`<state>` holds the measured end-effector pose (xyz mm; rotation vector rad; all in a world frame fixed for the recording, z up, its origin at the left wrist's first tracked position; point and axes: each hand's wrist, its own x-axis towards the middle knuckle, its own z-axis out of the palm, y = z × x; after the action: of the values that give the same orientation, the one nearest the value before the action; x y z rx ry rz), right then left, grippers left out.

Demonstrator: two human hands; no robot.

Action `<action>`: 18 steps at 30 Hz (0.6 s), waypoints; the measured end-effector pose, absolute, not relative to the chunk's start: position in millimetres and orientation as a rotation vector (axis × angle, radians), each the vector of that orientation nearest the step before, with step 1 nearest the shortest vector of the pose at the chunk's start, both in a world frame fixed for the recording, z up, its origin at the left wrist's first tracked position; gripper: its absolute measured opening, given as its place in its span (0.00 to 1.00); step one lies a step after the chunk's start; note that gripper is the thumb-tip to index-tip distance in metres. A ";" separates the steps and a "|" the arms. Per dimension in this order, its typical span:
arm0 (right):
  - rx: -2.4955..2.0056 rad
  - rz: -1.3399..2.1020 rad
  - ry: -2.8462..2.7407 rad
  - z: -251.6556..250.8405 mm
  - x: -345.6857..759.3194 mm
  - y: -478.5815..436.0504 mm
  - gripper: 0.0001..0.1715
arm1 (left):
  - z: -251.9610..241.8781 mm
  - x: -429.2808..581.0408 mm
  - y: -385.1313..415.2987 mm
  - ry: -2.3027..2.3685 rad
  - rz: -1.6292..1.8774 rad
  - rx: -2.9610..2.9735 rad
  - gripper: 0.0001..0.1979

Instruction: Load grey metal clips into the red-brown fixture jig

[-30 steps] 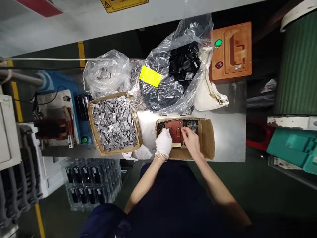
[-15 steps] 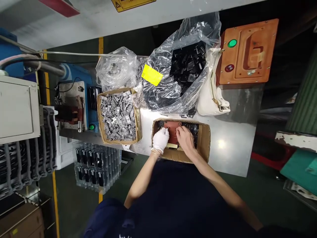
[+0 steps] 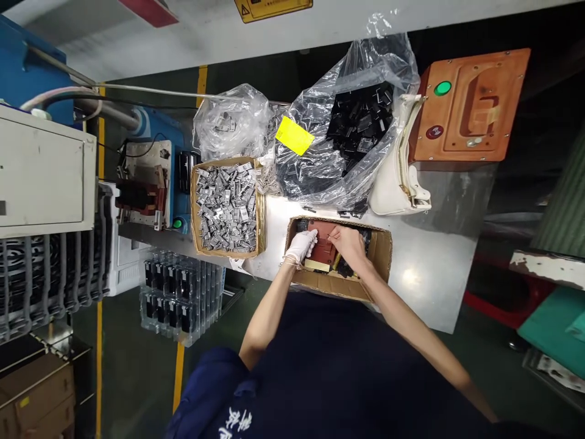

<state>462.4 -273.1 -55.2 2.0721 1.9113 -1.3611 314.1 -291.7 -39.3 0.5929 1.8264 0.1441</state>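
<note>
White-gloved, your left hand (image 3: 301, 246) rests on the reddish-brown block (image 3: 323, 245) lying in the open cardboard box (image 3: 381, 256) on the steel table (image 3: 429, 268), while your bare right hand (image 3: 350, 244) pinches at the block's top edge; whether it holds anything there I cannot tell. To the left sits a box of grey metal clips (image 3: 226, 206), and behind lie a bag of black parts (image 3: 351, 128) and a white handbag (image 3: 400, 183).

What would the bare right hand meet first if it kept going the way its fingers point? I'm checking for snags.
Probably the red-brown block in the cardboard box: the right hand points up-left at it, fingertips apparently already there. Depth is unclear.
</note>
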 end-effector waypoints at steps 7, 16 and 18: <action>2.289 -1.592 1.780 -59.5 460.0 -287.0 0.08 | -46.9 318.0 -301.4 1.786 0.414 0.328 0.30; 2.474 -1.870 1.601 -62.2 460.2 -299.0 0.10 | -34.5 326.1 -329.5 1.934 0.664 0.243 0.11; 2.495 -1.906 1.582 -61.5 462.6 -301.3 0.08 | -30.3 328.9 -337.3 1.979 0.684 0.269 0.09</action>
<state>462.6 -301.3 -61.5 2.4946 1.5821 -1.9058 328.9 -337.3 -30.3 0.2689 1.9790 0.6838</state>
